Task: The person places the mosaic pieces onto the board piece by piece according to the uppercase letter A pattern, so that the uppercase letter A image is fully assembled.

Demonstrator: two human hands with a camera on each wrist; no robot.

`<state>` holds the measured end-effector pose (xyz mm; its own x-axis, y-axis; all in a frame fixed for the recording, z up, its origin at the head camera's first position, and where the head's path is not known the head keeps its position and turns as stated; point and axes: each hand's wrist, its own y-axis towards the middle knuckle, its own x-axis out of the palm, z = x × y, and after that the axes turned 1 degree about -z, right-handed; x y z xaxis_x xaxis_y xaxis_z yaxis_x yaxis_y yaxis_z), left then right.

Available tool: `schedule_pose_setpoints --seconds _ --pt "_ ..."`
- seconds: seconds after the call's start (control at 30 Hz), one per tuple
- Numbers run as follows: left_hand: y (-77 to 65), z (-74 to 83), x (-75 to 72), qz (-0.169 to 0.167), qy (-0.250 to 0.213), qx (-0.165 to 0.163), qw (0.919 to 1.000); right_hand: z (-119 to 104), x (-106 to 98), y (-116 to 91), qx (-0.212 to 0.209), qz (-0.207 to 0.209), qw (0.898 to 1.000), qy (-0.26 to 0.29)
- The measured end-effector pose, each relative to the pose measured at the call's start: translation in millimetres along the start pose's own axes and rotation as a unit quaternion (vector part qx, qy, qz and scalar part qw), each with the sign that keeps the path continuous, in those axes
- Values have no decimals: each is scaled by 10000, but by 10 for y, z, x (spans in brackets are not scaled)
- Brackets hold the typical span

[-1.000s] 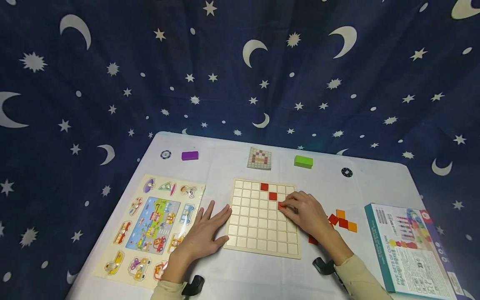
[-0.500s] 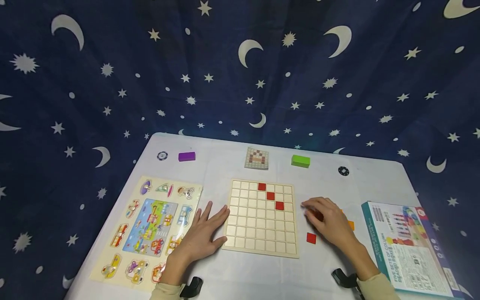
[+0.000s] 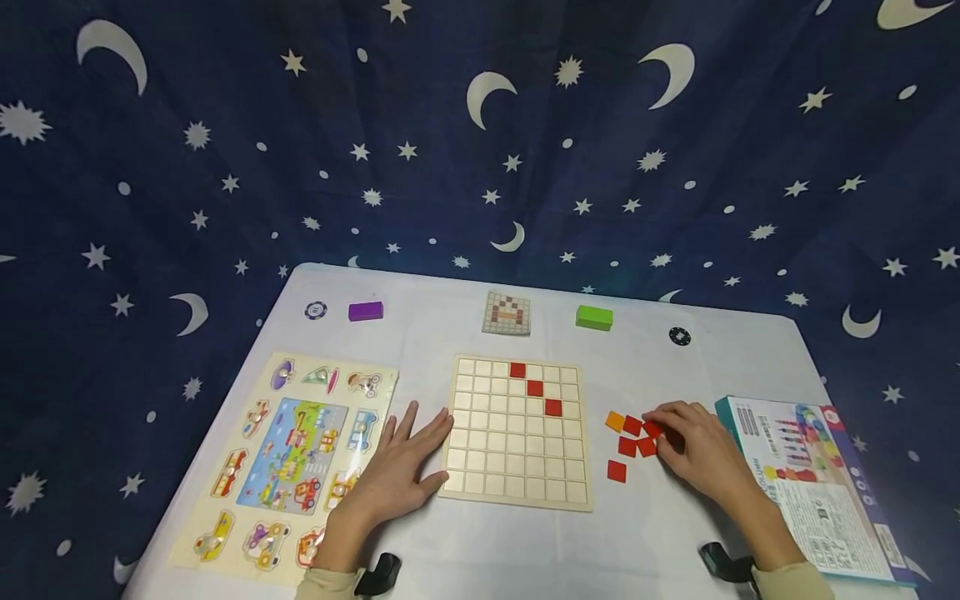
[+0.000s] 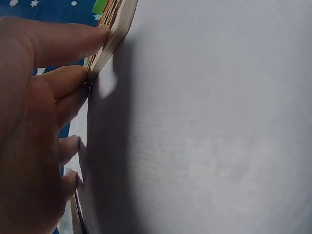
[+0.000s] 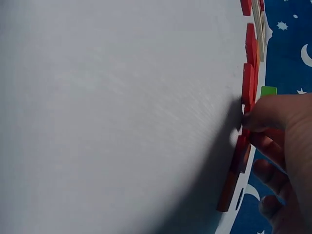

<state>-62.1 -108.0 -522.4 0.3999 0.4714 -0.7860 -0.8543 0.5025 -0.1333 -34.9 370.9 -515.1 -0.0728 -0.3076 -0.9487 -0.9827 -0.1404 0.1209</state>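
Observation:
A square wooden grid board [image 3: 517, 496] lies on the table, with three red tiles [image 3: 535, 388] set in a diagonal near its top right. My left hand [image 3: 401, 467] rests flat at the board's left edge, fingers spread, its thumb and fingertips touching the rim [image 4: 117, 39]. To the right of the board lies a loose group of red tiles and an orange tile [image 3: 614, 421]. My right hand [image 3: 705, 450] reaches over the right side of this group, thumb and index finger pinching a red tile [image 3: 652, 429]. More tiles are partly hidden under that hand.
Behind the board lies a small pattern card [image 3: 507, 313], between a purple block [image 3: 366, 311] and a green block [image 3: 594, 317]. Two round chips lie farther out, one dark [image 3: 679, 336]. A picture puzzle board [image 3: 258, 492] is at left, a printed box [image 3: 817, 492] at right.
My right hand has left the third red tile in the grid and moved right to the loose tiles. My left hand has stayed at the board's edge.

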Motion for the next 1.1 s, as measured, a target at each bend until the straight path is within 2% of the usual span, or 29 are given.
schedule_pose_setpoints --seconds 0.13,0.2,0.33,0.47,0.6,0.8,0.93,1.1 --pt "10 12 -13 -73 54 -2 10000 -9 -38 28 -57 94 9996 -257" --pt "13 15 -17 -93 75 13 9999 -12 -36 40 -109 270 9991 -306" --pt "15 10 -16 -128 95 40 9999 -40 14 62 -224 736 9969 -178" --pt "13 3 -15 -122 110 32 9999 -208 75 140 -499 1040 9933 35" --pt "9 -2 -11 -88 124 14 9999 -510 153 246 -817 1061 9908 206" --pt "16 -11 6 -68 79 -1 9999 -899 337 363 -1283 810 9880 294" --pt "12 -13 18 -71 58 -22 10000 -997 437 387 -1466 759 9860 232" --pt "-2 -21 13 -46 120 -24 9999 -1035 475 403 -1386 747 9873 199"
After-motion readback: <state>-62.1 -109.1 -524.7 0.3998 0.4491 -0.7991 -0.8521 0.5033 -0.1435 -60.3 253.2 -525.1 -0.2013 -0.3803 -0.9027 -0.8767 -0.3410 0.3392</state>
